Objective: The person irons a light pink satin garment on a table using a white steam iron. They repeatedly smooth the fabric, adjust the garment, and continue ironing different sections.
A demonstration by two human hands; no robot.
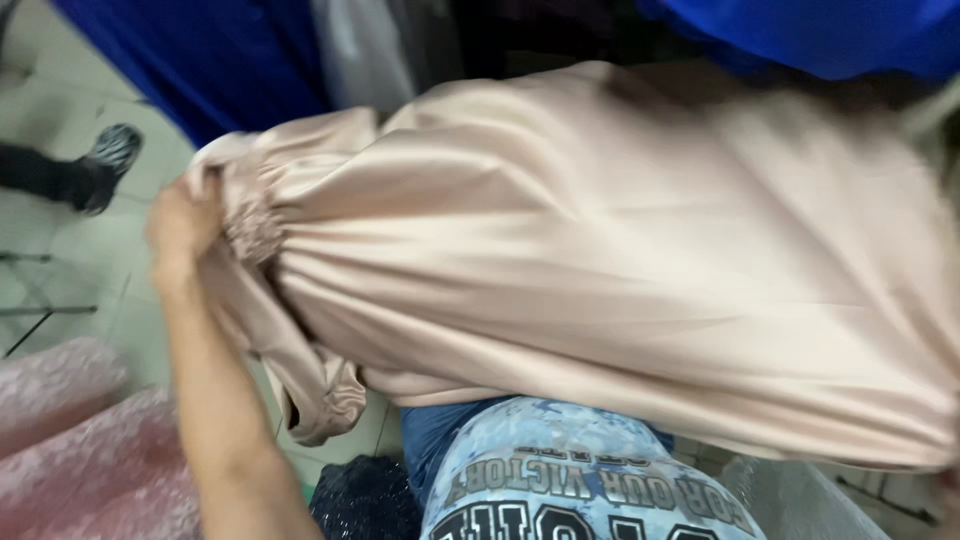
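Your left hand (182,228) is closed on the gathered, elastic-looking end of a pale beige satin garment (600,260), the fingers buried in the bunched folds so only the back of the hand and the bare forearm show. Your right hand is hardly in the frame: only a blurred bit at the lower right corner, under the far end of the cloth, so you cannot tell whether it grips or not. The garment is stretched across most of the view, from your left hand to the right edge, held up in front of your body, with a loose flap hanging below the gathered end. Just beneath it is your light blue printed shirt (580,490). Pink bubble wrap (70,440) lies at the lower left beside your forearm, and a dark sparkly fabric (365,500) sits near your elbow. Blue cloth (200,60) hangs behind, over a tiled floor (80,240), where another person's shoe (108,160) stands at the upper left
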